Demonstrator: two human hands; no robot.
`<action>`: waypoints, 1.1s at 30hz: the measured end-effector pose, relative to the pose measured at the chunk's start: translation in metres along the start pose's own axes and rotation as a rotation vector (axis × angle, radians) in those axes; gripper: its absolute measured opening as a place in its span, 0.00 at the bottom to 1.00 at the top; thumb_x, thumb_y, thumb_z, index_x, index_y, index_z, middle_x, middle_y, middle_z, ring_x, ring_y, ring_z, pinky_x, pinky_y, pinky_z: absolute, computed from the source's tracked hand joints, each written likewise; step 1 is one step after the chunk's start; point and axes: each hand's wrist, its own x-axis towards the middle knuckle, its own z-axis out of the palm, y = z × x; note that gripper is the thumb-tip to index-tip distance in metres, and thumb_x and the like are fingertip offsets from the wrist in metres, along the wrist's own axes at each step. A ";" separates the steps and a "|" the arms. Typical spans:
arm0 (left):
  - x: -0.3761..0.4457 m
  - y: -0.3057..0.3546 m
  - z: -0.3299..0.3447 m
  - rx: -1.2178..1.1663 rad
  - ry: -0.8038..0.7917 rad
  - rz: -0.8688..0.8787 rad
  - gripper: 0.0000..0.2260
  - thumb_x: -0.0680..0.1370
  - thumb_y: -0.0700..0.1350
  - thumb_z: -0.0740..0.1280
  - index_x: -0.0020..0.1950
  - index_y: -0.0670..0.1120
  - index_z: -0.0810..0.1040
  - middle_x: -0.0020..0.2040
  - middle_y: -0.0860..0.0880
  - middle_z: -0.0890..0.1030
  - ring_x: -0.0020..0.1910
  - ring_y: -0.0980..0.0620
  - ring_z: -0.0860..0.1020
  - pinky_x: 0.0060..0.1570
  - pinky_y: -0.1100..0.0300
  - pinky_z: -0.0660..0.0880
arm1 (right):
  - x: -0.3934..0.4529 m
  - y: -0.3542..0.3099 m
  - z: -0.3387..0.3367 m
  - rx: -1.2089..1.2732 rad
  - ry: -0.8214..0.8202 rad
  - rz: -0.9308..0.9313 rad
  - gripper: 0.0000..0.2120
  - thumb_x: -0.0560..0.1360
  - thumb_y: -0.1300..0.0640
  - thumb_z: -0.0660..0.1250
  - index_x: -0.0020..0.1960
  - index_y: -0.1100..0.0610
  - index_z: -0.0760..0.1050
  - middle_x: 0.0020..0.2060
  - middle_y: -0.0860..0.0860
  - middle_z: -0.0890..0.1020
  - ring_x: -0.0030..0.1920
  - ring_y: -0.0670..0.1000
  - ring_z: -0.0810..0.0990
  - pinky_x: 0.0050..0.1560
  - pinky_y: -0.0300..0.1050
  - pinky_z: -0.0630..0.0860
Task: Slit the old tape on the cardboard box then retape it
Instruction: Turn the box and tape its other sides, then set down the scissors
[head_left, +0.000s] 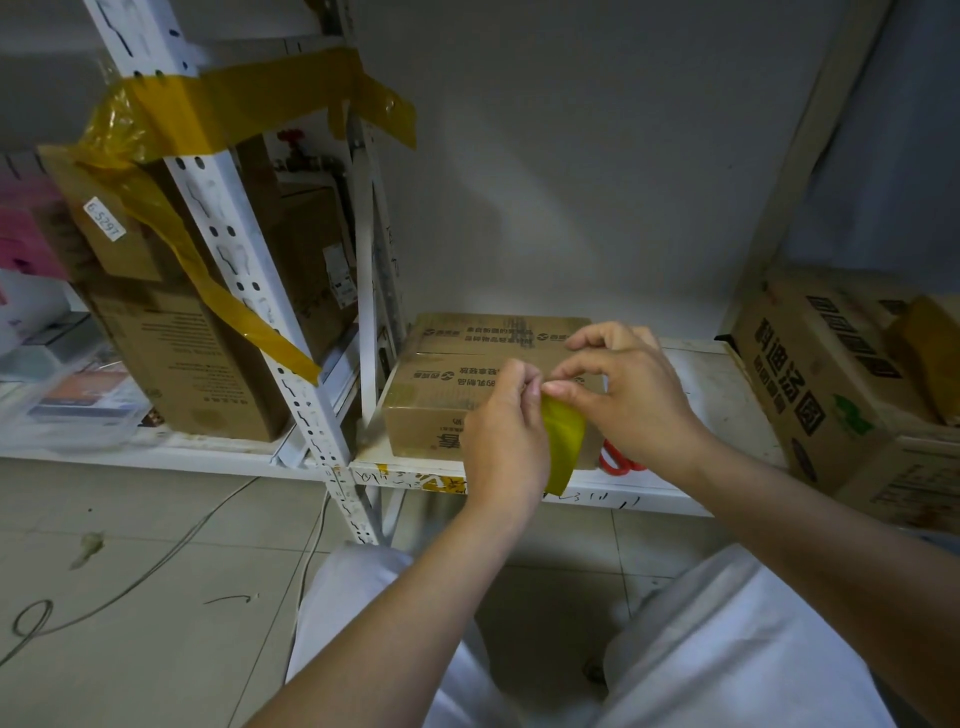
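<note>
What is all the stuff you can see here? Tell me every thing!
box: one, brown, on the white shelf in front of the hands
tape strip: one, yellow, pinched by both hands over the box
scissors: one, red handles, on the shelf behind the right wrist, mostly hidden
shelf: one, white metal, low above the floor
right box: one, brown with black print, right end of the shelf
left boxes: several, brown, on the left rack
loose tape: yellow strips, hung on the left rack post
cable: grey, on the tiled floor
left hand: one, fingers pinch the tape
right hand: one, fingers pinch the tape
</note>
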 end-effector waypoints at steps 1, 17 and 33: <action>0.000 0.000 0.000 0.006 -0.001 -0.005 0.07 0.82 0.47 0.58 0.47 0.48 0.73 0.30 0.56 0.70 0.31 0.55 0.69 0.33 0.57 0.63 | 0.000 0.000 0.000 -0.003 0.004 -0.007 0.06 0.70 0.48 0.73 0.45 0.48 0.84 0.51 0.40 0.72 0.56 0.42 0.63 0.60 0.54 0.68; 0.005 -0.001 -0.001 -0.028 -0.134 -0.016 0.08 0.82 0.42 0.58 0.44 0.50 0.69 0.31 0.54 0.70 0.30 0.59 0.68 0.29 0.62 0.63 | 0.001 0.015 -0.009 0.062 -0.191 0.084 0.32 0.66 0.31 0.64 0.66 0.43 0.70 0.59 0.41 0.69 0.63 0.43 0.66 0.58 0.41 0.67; 0.014 -0.003 0.041 -0.261 -0.058 -0.315 0.05 0.81 0.45 0.60 0.57 0.48 0.67 0.45 0.50 0.75 0.43 0.50 0.74 0.48 0.53 0.74 | -0.016 0.036 0.008 0.703 -0.248 0.741 0.16 0.73 0.48 0.70 0.56 0.53 0.71 0.46 0.51 0.81 0.43 0.50 0.81 0.51 0.51 0.78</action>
